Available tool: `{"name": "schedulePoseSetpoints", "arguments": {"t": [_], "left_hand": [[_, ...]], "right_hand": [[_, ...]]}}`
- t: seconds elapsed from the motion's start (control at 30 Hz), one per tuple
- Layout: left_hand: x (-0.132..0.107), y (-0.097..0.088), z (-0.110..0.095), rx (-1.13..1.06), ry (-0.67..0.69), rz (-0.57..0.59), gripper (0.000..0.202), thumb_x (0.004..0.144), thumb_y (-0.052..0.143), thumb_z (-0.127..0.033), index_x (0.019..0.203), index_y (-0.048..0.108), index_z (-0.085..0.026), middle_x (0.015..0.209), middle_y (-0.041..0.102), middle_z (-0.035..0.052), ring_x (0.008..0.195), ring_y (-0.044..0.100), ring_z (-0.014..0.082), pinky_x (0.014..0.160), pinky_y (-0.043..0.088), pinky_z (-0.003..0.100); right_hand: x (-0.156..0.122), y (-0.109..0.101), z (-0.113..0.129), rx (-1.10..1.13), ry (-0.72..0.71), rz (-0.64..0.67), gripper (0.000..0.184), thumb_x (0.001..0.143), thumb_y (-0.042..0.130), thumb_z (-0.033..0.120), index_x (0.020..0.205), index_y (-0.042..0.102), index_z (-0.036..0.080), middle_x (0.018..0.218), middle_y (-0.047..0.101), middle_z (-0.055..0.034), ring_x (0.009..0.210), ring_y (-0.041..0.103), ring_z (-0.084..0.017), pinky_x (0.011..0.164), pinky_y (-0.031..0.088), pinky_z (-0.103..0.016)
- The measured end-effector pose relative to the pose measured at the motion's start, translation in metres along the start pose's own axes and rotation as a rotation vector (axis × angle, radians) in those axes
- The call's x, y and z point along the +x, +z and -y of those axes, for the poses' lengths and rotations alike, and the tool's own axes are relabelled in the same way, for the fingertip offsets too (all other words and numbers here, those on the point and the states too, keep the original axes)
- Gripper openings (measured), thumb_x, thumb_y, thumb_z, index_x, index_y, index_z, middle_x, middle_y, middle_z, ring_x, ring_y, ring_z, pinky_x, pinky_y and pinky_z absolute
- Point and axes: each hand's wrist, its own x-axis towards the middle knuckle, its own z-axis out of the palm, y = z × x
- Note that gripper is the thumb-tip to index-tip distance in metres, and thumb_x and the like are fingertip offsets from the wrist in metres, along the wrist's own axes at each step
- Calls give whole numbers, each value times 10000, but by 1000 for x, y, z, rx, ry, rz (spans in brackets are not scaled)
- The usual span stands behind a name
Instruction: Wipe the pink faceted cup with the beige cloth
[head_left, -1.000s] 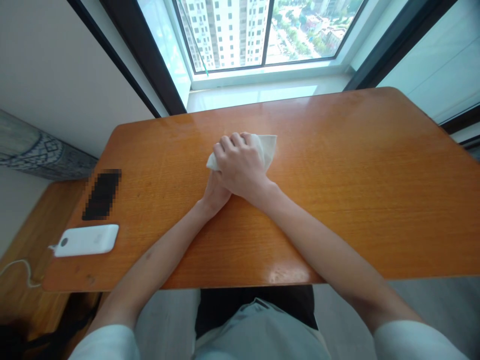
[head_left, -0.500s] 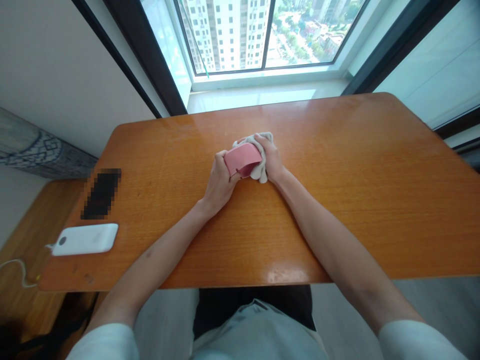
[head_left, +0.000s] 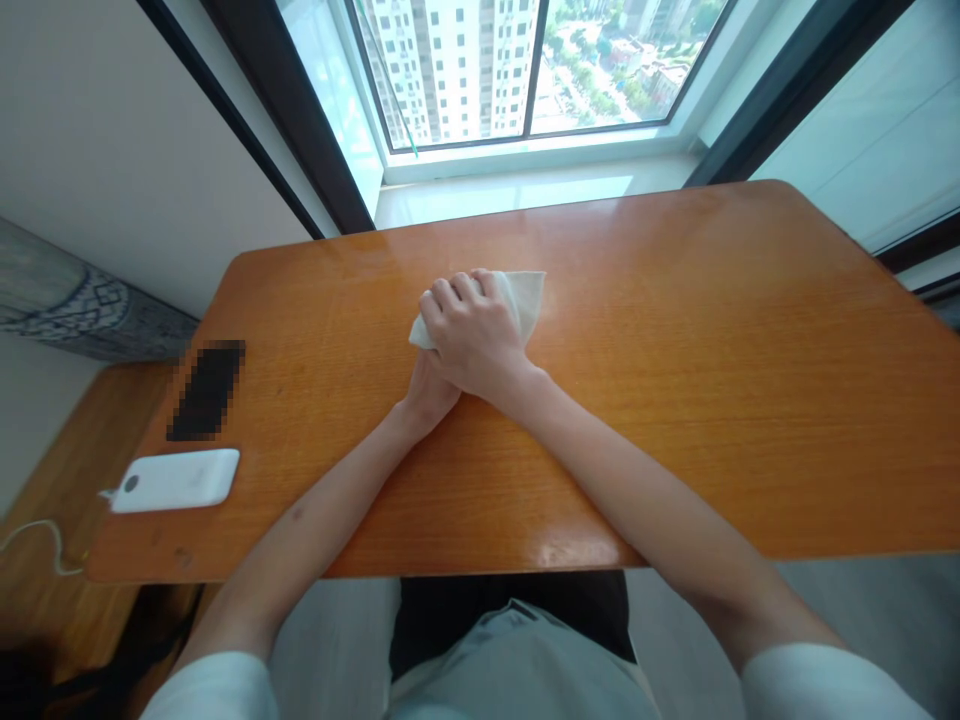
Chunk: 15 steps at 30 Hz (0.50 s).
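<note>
A white cloth [head_left: 525, 295] lies bunched over what my left hand holds, one corner sticking out to the right. Across its top, my right hand [head_left: 476, 335] is closed with bent fingers, pressing the cloth down. Underneath is my left hand [head_left: 429, 390]; its wrist and the base of the thumb show, while its fingers are covered. The smooth pink case that it gripped a moment earlier is hidden beneath the cloth and my right hand. Both hands are together above the middle of the wooden table [head_left: 712, 400].
At the table's left end lie a white rounded device [head_left: 180, 480] with a cable [head_left: 56, 545] and a blurred dark rectangle [head_left: 206, 390]. Beyond the far edge is a window [head_left: 525, 70] with its sill. A patterned curtain [head_left: 97, 300] hangs at left.
My right hand has moved left with the cloth, from the pink case's right side to over its top. The case and my left fingers are now covered.
</note>
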Motion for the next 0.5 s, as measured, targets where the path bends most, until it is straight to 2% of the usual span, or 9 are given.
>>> {"name": "schedulePoseSetpoints", "arguments": {"t": [0.07, 0.13, 0.23, 0.33, 0.4, 0.5], "left_hand": [[2, -2, -6, 5, 20, 27, 445, 1129, 572, -611, 1373, 581, -239, 1358, 700, 159, 1283, 684, 323, 1101, 619, 532], [4, -4, -14, 37, 31, 37, 473, 1110, 617, -587, 1405, 530, -228, 1355, 686, 148, 1243, 688, 309, 1082, 609, 524], [6, -5, -22, 75, -12, 19, 537, 1059, 702, -530, 1426, 444, -235, 1359, 659, 143, 1213, 685, 300, 1057, 590, 506], [5, -6, -22, 77, -39, 23, 550, 1042, 719, -506, 1423, 413, -252, 1374, 652, 145, 1223, 675, 306, 1047, 571, 499], [4, -7, -22, 71, -49, 26, 551, 1041, 724, -513, 1417, 412, -257, 1363, 658, 139, 1210, 675, 306, 1031, 567, 493], [4, -8, -22, 64, -65, 19, 540, 1051, 716, -533, 1410, 426, -251, 1349, 671, 140, 1180, 682, 305, 1003, 576, 487]], "right_hand": [[1, 1, -10, 100, 56, -17, 267, 1071, 567, 268, 1212, 767, 160, 1285, 791, -188, 1222, 659, -393, 1165, 437, -583], [3, 4, -32, 337, 183, -50, 302, 1108, 545, 383, 1137, 790, 210, 1241, 817, -142, 1193, 689, -366, 1122, 483, -551], [0, 19, -68, 898, 400, -73, 554, 1134, 443, 648, 1000, 800, 247, 1058, 846, -76, 1051, 745, -295, 1027, 571, -462], [-7, 45, -89, 1397, 531, -132, 686, 999, 514, 881, 935, 787, 255, 963, 839, -68, 978, 768, -269, 986, 627, -434], [-11, 58, -93, 1527, 582, -184, 710, 958, 522, 923, 902, 775, 262, 964, 838, -68, 978, 773, -261, 1004, 636, -435], [-10, 56, -91, 1431, 555, -215, 698, 990, 502, 900, 928, 783, 263, 967, 833, -57, 1002, 766, -269, 1008, 624, -435]]}}
